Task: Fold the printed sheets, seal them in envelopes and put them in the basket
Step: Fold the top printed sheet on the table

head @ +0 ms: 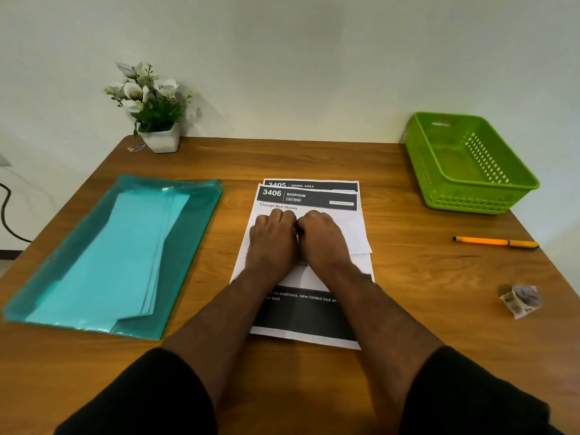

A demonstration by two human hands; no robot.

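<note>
A stack of printed sheets (314, 200) lies at the middle of the wooden table (423, 277). The top one reads "3406 BEDROOM", and a second sheet headed "3405 DINING AREA" (323, 185) peeks out behind it. Part of the top sheet looks folded over, with a white flap (361, 237) showing at the right. My left hand (273, 243) and my right hand (323, 240) press side by side on that fold; their fingertips are hidden. Several light blue envelopes (125, 252) lie in a teal plastic folder (194, 246) at the left. The green basket (470, 199) stands at the back right.
An orange pen (496, 242) lies at the right, below the basket. A small crumpled wrapper (519, 298) sits near the right edge. A white pot of flowers (153, 114) stands at the back left corner. A black cable (4, 211) hangs off the table's left side.
</note>
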